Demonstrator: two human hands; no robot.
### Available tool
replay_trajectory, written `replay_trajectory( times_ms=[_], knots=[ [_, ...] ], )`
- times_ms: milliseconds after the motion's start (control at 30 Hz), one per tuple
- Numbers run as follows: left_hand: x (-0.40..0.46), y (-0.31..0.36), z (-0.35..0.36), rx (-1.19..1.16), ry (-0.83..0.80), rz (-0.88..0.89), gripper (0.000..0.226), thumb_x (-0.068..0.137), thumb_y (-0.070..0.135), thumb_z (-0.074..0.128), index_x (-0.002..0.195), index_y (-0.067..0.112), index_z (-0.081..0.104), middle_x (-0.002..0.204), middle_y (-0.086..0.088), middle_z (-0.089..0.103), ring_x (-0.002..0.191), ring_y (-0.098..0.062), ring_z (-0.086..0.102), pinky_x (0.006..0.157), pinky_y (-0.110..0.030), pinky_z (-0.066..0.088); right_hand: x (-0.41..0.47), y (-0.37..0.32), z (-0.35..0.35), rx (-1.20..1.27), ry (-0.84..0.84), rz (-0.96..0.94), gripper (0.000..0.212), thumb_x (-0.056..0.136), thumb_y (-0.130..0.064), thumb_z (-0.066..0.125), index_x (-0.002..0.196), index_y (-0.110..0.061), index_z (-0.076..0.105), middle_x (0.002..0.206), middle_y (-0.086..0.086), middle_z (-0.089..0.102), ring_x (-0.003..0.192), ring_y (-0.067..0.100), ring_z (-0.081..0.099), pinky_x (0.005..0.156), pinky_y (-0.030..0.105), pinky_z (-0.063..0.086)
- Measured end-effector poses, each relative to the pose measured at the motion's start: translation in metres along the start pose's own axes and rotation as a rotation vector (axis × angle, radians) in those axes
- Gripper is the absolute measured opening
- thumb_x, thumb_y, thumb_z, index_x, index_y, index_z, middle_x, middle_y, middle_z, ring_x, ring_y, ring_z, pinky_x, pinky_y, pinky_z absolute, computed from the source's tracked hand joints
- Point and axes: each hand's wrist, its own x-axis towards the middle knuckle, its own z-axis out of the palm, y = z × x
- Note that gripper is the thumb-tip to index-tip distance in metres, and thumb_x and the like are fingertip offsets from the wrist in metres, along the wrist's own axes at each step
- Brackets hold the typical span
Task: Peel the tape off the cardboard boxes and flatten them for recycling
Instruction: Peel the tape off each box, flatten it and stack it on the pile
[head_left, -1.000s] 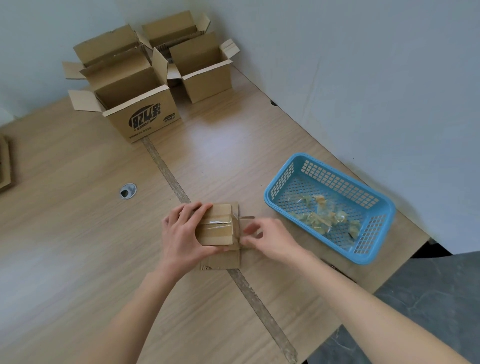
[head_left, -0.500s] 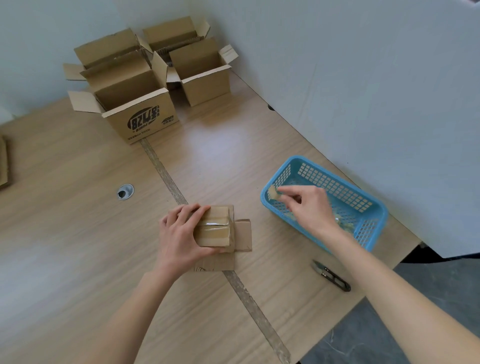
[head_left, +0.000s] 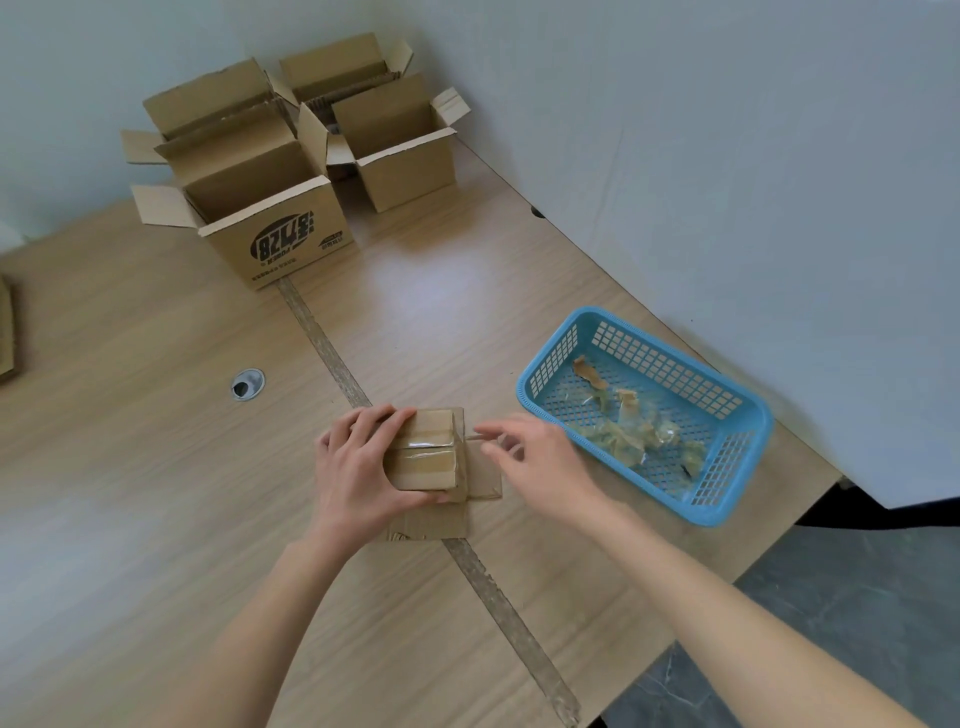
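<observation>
So I'm mid-peel on the small box (head_left: 422, 457), sitting at the table's (head_left: 156, 467) middle seam: left hand (head_left: 358, 467) grips it, right hand (head_left: 540, 457) hovers loose-fingered by its right flap, holding nothing I can see. Next I'd say pinch the tape (head_left: 423, 445) end there and pull. Basket (head_left: 727, 512) near the right edge, plenty of room leftward.

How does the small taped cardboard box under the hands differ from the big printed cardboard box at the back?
The small taped cardboard box lies near the desk's front edge, gripped by the left hand; the big printed cardboard box stands untouched at the back. The small box shows glossy clear tape on top; the big one has its top flaps open. The big box bears a dark logo; the small one looks plain. Both are brown corrugated cardboard.
</observation>
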Motion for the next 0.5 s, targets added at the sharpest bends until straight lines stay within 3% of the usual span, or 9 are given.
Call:
replay_trajectory(
  times_ms=[100, 200, 333, 500],
  knots=[
    [0.0, 0.0, 0.0, -0.006, 0.005, -0.009, 0.105, 0.05, 0.089, 0.064, 0.138, 0.032, 0.058, 0.135, 0.01, 0.054, 0.126, -0.023, 0.043, 0.1, -0.044, 0.032, 0.0, -0.007, 0.028, 0.295, -0.077, 0.111, 0.042, 0.097, -0.019, 0.065, 0.139, -0.024, 0.061, 0.123, -0.013, 0.069, 0.099, -0.007, 0.065, 0.092, 0.016, 0.052],
    [-0.001, -0.002, 0.0, -0.015, 0.019, -0.021, 0.105, 0.05, 0.089, 0.064, 0.137, 0.031, 0.059, 0.134, 0.009, 0.055, 0.125, -0.023, 0.044, 0.099, -0.043, 0.032, -0.004, -0.003, 0.034, 0.396, -0.055, 0.055, 0.049, 0.093, -0.009, 0.068, 0.14, -0.019, 0.06, 0.132, -0.004, 0.065, 0.113, -0.001, 0.065, 0.099, 0.019, 0.051],
    [-0.001, 0.0, 0.002, -0.014, 0.033, 0.002, 0.104, 0.052, 0.091, 0.063, 0.137, 0.031, 0.059, 0.134, 0.011, 0.054, 0.124, -0.023, 0.044, 0.098, -0.043, 0.032, -0.006, 0.007, 0.029, 0.356, -0.048, -0.032, 0.046, 0.087, -0.007, 0.077, 0.132, -0.01, 0.066, 0.13, 0.002, 0.068, 0.112, 0.007, 0.068, 0.099, 0.027, 0.055],
    [-0.001, 0.001, 0.002, -0.013, 0.035, -0.005, 0.106, 0.051, 0.092, 0.062, 0.137, 0.031, 0.059, 0.133, 0.011, 0.053, 0.124, -0.022, 0.045, 0.098, -0.04, 0.029, -0.005, 0.007, 0.026, 0.113, 0.075, -0.271, 0.026, 0.087, -0.012, 0.078, 0.112, -0.004, 0.077, 0.111, 0.006, 0.076, 0.098, 0.012, 0.072, 0.086, 0.02, 0.058]
  ],
)
